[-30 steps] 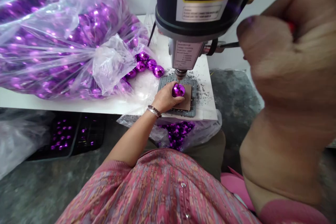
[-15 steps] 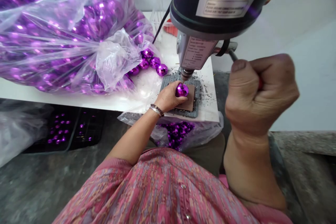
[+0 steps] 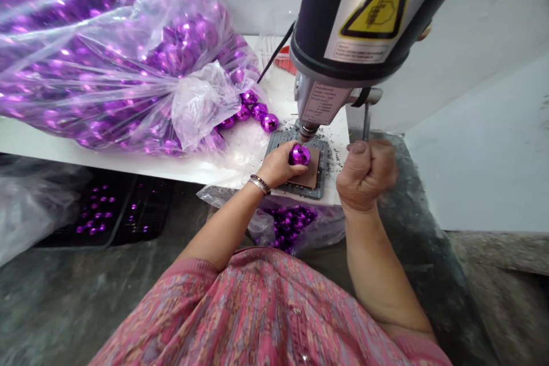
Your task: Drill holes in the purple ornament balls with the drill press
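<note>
Between the thumb and fingers of my left hand (image 3: 281, 166) is a shiny purple mirror ball (image 3: 299, 155), held on a brown board (image 3: 309, 171) over the grey base plate (image 3: 325, 180). The chuck (image 3: 307, 130) of a bench drill press (image 3: 321, 97) is directly above the ball; whether the bit is inside the ball I cannot tell. My right hand (image 3: 366, 174) is closed around the lower end of the drill press lever (image 3: 366, 120), at the right of the machine. Its grip end is hidden in my fist.
A large clear bag (image 3: 107, 68) of purple balls fills the table's left side, with several loose balls (image 3: 259, 111) by its mouth. Dark shavings lie around the plate on the white table (image 3: 214, 168). Below hangs an open bag (image 3: 291, 226) of purple balls; black crates (image 3: 96, 211) stand lower left.
My right hand has swung the lever downward and inward, toward the table. My left hand still holds the ball on the board. The view has shifted slightly.
</note>
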Demonstrator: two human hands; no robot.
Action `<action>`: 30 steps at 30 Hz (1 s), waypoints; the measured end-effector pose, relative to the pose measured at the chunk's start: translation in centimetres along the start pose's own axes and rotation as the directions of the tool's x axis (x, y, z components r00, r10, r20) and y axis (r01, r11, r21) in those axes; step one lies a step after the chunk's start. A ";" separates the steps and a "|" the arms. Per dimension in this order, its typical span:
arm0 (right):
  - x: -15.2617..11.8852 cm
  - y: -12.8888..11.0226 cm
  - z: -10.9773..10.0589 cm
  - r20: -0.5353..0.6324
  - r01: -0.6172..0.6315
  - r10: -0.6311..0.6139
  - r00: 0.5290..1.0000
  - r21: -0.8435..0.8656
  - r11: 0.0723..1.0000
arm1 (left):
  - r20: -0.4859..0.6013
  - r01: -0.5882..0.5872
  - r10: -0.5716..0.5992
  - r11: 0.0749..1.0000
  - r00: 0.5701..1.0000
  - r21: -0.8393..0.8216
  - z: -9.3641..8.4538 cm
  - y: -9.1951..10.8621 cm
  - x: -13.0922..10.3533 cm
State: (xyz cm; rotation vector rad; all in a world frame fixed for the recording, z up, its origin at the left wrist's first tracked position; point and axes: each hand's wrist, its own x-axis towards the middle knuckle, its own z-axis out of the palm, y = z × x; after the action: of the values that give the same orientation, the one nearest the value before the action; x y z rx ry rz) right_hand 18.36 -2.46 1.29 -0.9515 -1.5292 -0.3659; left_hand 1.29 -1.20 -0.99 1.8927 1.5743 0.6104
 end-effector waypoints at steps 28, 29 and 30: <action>12.0 -3.5 -2.4 0.215 -0.475 0.427 0.878 0.303 0.826 | -0.165 0.064 -0.069 0.997 0.984 -0.030 -4.8 -2.3 0.2; 11.9 -3.5 -2.5 0.218 -0.477 0.428 0.877 0.296 0.827 | -0.243 0.114 -0.103 0.993 0.965 0.032 -5.2 -3.0 1.6; 11.8 -3.5 -2.6 0.226 -0.486 0.434 0.872 0.288 0.825 | -0.294 0.137 -0.102 0.986 0.950 0.099 -5.4 -3.6 3.0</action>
State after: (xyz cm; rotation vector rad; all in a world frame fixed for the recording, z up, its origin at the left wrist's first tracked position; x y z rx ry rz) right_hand 18.42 -2.28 13.88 -1.0519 -1.3782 0.3185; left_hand -4.30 3.00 0.28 1.8388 1.9338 0.7829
